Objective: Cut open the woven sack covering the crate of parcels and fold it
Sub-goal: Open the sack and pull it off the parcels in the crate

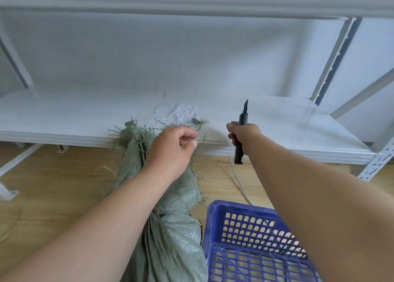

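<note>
A green woven sack (177, 222) stands bunched on the floor in front of me, its frayed top raised to the edge of the white shelf. My left hand (170, 151) pinches the frayed top edge of the sack, with loose green and white strands sticking out above it. My right hand (243, 134) grips a black utility knife (242, 132) upright, blade pointing up, a little to the right of the sack top and apart from it. A blue plastic crate (251, 247) stands at the lower right, partly behind my right forearm. No parcels show.
A white metal shelf (74, 115) runs across in front of me at hand height, with another shelf board above. Its upright post (379, 160) stands at the right. The floor is light wood (53, 185), with a grey cable (238, 179) and loose strands on it.
</note>
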Demonstrator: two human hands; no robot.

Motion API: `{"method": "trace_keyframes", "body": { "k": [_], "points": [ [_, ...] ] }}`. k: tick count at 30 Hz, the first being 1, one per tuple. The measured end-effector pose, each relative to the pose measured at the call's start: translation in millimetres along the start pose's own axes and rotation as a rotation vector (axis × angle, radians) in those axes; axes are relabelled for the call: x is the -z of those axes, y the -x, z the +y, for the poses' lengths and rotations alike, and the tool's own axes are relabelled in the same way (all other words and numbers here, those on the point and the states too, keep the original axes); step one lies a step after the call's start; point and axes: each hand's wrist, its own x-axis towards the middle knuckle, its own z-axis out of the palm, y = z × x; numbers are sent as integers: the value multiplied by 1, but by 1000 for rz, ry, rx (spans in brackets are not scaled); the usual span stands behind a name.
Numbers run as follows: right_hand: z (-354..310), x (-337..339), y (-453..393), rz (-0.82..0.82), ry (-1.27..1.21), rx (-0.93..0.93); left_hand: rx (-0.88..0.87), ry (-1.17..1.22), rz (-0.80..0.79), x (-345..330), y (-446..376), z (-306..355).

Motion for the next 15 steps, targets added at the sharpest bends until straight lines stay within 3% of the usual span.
{"method": "trace_keyframes", "body": {
  "k": [4,10,13,15],
  "points": [
    [2,7,-6,-90,74,35,-9,-18,28,7,9,-4],
    [41,7,34,128,240,202,-3,-34,217,28,40,-18],
    [69,-16,83,-81,226,184,74,-36,397,47,64,-39],
    [83,-34,117,-241,182,150,223,-32,491,58,78,-61]
  ]
}}
